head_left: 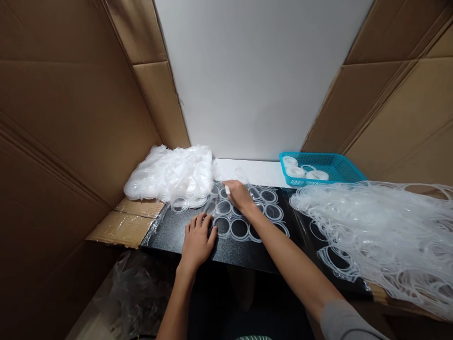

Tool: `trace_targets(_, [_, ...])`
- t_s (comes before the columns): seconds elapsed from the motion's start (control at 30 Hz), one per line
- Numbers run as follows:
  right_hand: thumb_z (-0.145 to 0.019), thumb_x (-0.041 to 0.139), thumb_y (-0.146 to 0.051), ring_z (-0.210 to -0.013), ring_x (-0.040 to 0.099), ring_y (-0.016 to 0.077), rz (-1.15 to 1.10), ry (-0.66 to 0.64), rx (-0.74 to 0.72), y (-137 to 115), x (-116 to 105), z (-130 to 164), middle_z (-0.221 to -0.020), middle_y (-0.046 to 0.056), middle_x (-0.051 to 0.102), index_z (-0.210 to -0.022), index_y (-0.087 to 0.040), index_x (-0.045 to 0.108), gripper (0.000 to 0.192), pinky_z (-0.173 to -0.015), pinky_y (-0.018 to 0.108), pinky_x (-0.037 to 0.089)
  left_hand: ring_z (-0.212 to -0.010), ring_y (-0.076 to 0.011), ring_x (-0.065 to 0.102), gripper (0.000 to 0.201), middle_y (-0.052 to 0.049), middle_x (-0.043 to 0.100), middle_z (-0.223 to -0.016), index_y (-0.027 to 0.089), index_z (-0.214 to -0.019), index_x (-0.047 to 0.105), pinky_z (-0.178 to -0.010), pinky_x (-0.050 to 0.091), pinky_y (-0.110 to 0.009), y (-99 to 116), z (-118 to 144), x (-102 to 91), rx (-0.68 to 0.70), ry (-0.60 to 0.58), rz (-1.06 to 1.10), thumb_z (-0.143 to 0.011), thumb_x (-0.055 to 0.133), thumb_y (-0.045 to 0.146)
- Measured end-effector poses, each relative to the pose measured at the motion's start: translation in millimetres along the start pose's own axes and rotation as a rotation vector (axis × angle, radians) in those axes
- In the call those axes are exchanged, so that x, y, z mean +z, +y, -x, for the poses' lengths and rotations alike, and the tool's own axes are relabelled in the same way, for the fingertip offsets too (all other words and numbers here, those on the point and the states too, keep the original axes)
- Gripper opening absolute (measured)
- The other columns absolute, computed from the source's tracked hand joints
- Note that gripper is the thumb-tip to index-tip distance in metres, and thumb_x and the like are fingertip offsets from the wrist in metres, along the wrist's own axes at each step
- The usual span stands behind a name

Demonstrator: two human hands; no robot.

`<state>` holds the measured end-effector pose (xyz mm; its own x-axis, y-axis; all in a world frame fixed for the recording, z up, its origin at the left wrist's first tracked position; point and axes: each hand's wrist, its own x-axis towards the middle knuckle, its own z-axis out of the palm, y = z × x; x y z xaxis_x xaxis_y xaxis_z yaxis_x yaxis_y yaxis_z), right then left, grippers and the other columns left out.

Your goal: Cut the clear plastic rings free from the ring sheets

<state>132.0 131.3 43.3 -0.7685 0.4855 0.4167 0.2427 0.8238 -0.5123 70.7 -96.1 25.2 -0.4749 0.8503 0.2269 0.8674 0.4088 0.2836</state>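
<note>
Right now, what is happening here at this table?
A person works on a clear plastic sheet of rings lying on the black table. The left hand presses its near edge flat; the right hand touches its far part. Heaps of loose rings lie on both sides, and a blue basket stands behind.

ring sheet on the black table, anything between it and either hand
Nothing visible. The left hand lies flat on the ring sheet at its near-left edge, and the right hand presses directly on its far rings, holding a small white piece.
</note>
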Motion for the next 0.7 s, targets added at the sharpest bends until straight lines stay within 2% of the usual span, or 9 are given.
trace_targets(0.07, [-0.097,0.054,-0.008,-0.113,0.072,0.0291,-0.054,0.075,0.015,9.4,-8.4,3.2,-0.123,0.013,0.077,-0.121,-0.021,0.079,0.036,-0.105,0.045,0.055,-0.134,-0.0319,0.052,0.029,-0.012,0.061,-0.14,0.024,-0.127,0.063,-0.109,0.044,-0.053,0.2,1.6,-0.7,0.004,0.005,0.001,-0.104,0.05,0.036])
trace_targets(0.13, [-0.101,0.055,-0.017,-0.112,0.073,0.0293,-0.148,0.083,-0.028,13.3,-12.4,14.3,-0.121,0.012,0.078,-0.117,-0.022,0.08,0.03,-0.103,0.046,0.056,-0.132,-0.032,0.052,0.03,-0.012,0.06,-0.138,0.024,-0.128,0.063,-0.11,0.043,-0.053,-0.3,2.9,-0.9,0.009,0.033,-0.006,-0.103,0.051,0.035])
trace_targets(0.23, [-0.102,0.058,-0.029,-0.102,0.075,0.0262,-0.255,-0.085,-0.103,9.3,-12.7,36.4,-0.111,0.008,0.08,-0.114,-0.023,0.078,0.024,-0.094,0.041,0.058,-0.137,-0.0326,0.05,0.03,-0.014,0.057,-0.142,0.023,-0.129,0.064,-0.116,0.041,-0.055,-0.6,2.4,-0.4,0.048,0.084,0.016,-0.101,0.054,0.029])
trace_targets(0.33, [-0.101,0.062,-0.034,-0.087,0.074,0.0221,-0.303,-0.203,-0.042,1.9,-11.2,50.5,-0.094,0.003,0.08,-0.108,-0.023,0.076,0.019,-0.082,0.034,0.057,-0.138,-0.0286,0.051,0.037,-0.012,0.056,-0.145,0.023,-0.129,0.064,-0.117,0.043,-0.05,4.5,-1.7,2.0,0.13,0.052,0.129,-0.095,0.053,0.015])
trace_targets(0.43, [-0.099,0.064,-0.032,-0.092,0.074,0.0212,-0.414,-0.186,0.049,-1.2,-10.7,52.6,-0.095,0.003,0.08,-0.097,-0.023,0.075,0.015,-0.088,0.033,0.056,-0.133,-0.0266,0.056,0.04,-0.011,0.06,-0.142,0.023,-0.13,0.063,-0.114,0.047,-0.048,16.4,-5.5,6.5,0.146,0.012,0.213,-0.093,0.052,0.012])
trace_targets(0.53, [-0.097,0.066,-0.028,-0.099,0.075,0.0222,-0.506,-0.194,0.07,-0.5,-11.0,50.5,-0.102,0.004,0.08,-0.093,-0.021,0.077,0.013,-0.095,0.035,0.056,-0.133,-0.029,0.056,0.035,-0.012,0.061,-0.14,0.022,-0.132,0.062,-0.114,0.046,-0.051,27.5,-5.7,10.3,0.096,0.027,0.194,-0.098,0.052,0.02])
trace_targets(0.7, [-0.097,0.065,-0.025,-0.103,0.074,0.0232,-0.441,-0.189,0.034,0.8,-10.9,50.6,-0.104,0.003,0.08,-0.095,-0.022,0.078,0.013,-0.104,0.038,0.052,-0.136,-0.0293,0.054,0.035,-0.012,0.061,-0.142,0.021,-0.135,0.061,-0.115,0.044,-0.052,32.3,-3.0,12.2,0.074,0.008,0.124,-0.102,0.048,0.024])
